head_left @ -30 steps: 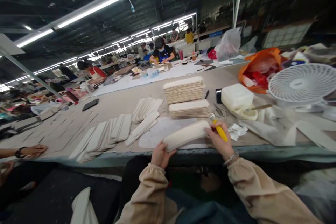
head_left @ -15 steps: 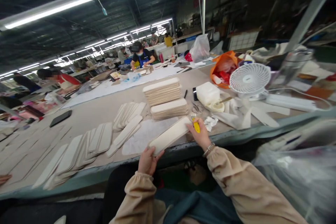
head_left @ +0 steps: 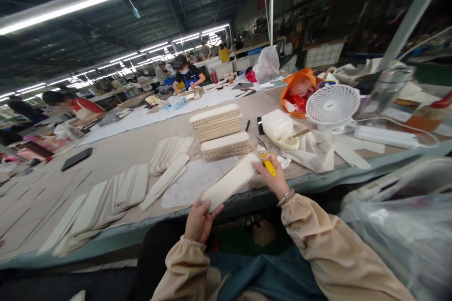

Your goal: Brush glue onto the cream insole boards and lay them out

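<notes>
My left hand [head_left: 200, 218] is closed on the near end of a long cream panel [head_left: 229, 182] with rounded corners, thumb on top. At the panel's far end, the fingers of my right hand [head_left: 275, 175] touch its edge. A yellow-handled cutter [head_left: 270, 166] is also in my right hand, its metal end pointing away from me. Under the panel lies a pale sheet [head_left: 197, 176] on the table. Just beyond stand two neat stacks of similar panels, a nearer stack [head_left: 226, 145] and a farther stack [head_left: 215, 122].
Fanned-out panels [head_left: 95, 207] cover the table to the left. A phone-like black slab [head_left: 76, 159] lies farther left. On the right are scissors [head_left: 264, 142], a white container [head_left: 278, 123], fabric scraps [head_left: 325, 150], a white fan [head_left: 332, 106] and an orange bag [head_left: 300, 89]. Co-workers [head_left: 189, 75] sit beyond.
The yellow cutter has tilted and shifted slightly right and down in my right hand, showing more of its handle. Both hands still hold the panel, and the view has shifted slightly.
</notes>
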A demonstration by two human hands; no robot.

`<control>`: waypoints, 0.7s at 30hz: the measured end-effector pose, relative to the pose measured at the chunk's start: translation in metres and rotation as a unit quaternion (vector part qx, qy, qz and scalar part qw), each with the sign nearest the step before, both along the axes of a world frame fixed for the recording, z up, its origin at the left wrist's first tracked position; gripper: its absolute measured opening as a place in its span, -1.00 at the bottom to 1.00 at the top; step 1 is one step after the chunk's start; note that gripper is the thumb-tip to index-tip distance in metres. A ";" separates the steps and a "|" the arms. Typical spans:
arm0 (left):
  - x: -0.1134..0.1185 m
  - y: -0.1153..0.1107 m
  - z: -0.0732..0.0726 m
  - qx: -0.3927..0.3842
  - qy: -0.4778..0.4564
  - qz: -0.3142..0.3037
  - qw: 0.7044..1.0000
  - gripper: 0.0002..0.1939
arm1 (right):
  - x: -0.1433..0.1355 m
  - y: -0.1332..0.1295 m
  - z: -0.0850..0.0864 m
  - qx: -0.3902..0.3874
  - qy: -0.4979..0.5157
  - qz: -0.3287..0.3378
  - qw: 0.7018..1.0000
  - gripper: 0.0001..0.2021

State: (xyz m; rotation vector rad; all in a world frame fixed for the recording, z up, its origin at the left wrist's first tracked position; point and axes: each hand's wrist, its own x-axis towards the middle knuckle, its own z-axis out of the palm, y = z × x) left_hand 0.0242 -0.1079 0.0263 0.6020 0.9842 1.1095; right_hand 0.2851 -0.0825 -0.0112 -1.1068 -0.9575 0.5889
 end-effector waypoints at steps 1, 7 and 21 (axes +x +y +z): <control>0.000 -0.001 0.001 0.003 -0.006 -0.007 1.000 -0.53 | 0.001 0.000 0.000 -0.001 0.017 0.002 1.000 -0.62; -0.001 -0.006 0.004 0.014 -0.049 -0.068 0.996 -0.49 | 0.008 0.004 -0.005 -0.011 0.100 -0.008 0.995 -0.58; 0.002 -0.012 -0.010 0.003 0.011 -0.147 0.989 -0.45 | 0.012 0.006 -0.008 -0.023 0.033 -0.014 0.999 -0.60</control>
